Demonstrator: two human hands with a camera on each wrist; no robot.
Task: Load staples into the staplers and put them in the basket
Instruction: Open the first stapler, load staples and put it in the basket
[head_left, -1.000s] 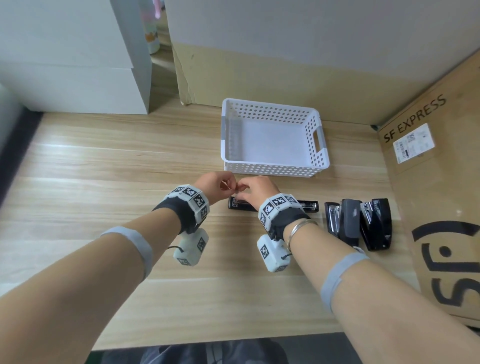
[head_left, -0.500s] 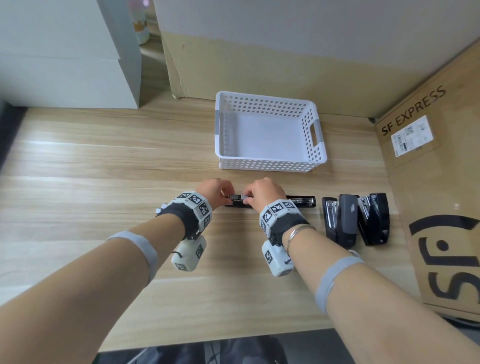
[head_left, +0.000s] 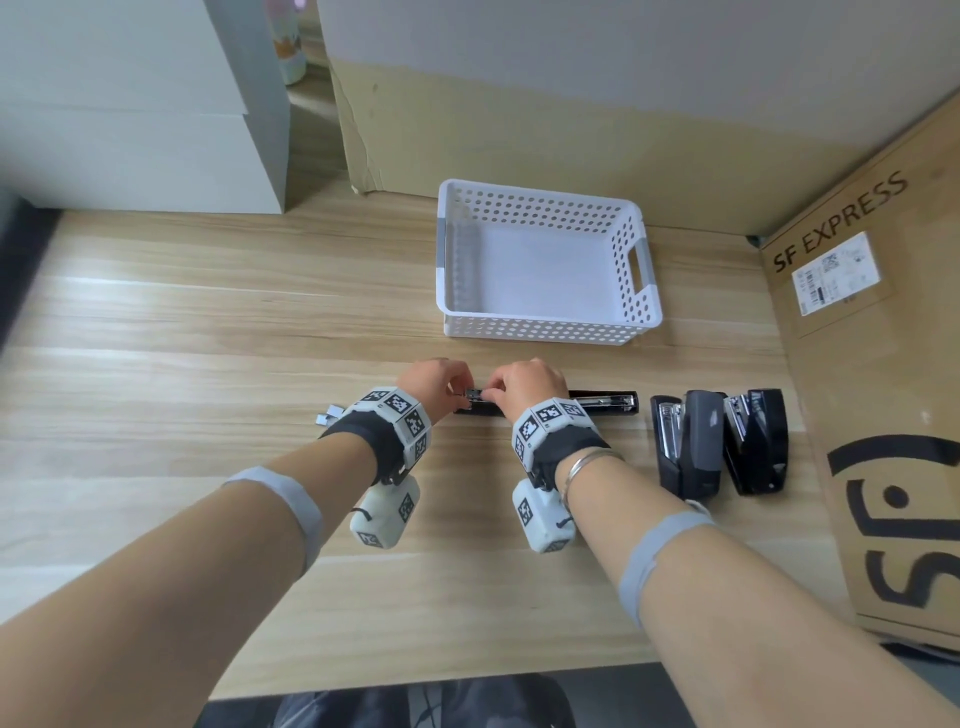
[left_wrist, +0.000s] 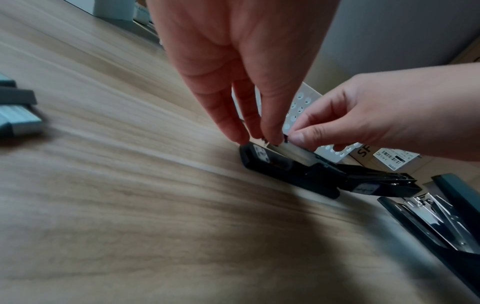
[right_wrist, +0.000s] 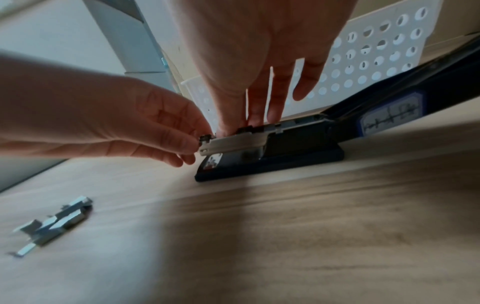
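Staplers number three on the counter (head_left: 208, 322): one open stapler (head_left: 602, 402) lies flat and unfolded just in front of the white basket (head_left: 545, 332), and two more staplers (head_left: 719, 441) stand side by side to its right, also open. Both hands work at the flat one's metal staple channel (right_wrist: 233, 142): the left hand (head_left: 434, 382) pinches its front tip between thumb and fingers, while the right hand (head_left: 527, 382) presses fingertips (right_wrist: 255, 121) down on its top, seemingly seating a strip. A small heap of loose staple strips (right_wrist: 52, 224), too blurred to count, lies off to the left. With the basket holding nothing, I judge loading barely begun: no stapler is closed or stowed.
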